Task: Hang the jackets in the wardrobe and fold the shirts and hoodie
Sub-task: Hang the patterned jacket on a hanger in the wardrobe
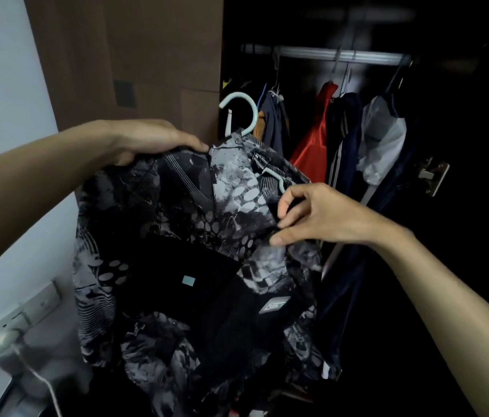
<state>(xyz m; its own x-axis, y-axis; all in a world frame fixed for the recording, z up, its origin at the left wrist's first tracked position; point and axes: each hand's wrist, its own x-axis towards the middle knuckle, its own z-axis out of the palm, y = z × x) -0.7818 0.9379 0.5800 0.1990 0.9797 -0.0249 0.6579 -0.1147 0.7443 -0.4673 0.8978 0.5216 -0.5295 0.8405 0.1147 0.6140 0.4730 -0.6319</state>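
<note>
Frame centre: black-grey patterned fabric jacket (195, 236) on pale green plastic hanger (241, 112). Left hand (147, 139) grips jacket shoulder; right hand (312, 215) pinches front edge. Upper right: metal wardrobe rail (342, 54), red satin garment (315, 139) hanging.

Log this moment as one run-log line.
stage: patterned jacket on mint hanger, not yet on rail | left hand: grips shoulder | right hand: pinches front

White wall (2, 85), left of frame. White power strip (11, 320) at lower left, with a white cable (42, 383) plugged in. Metal hinge (432, 176), right of frame.
</note>
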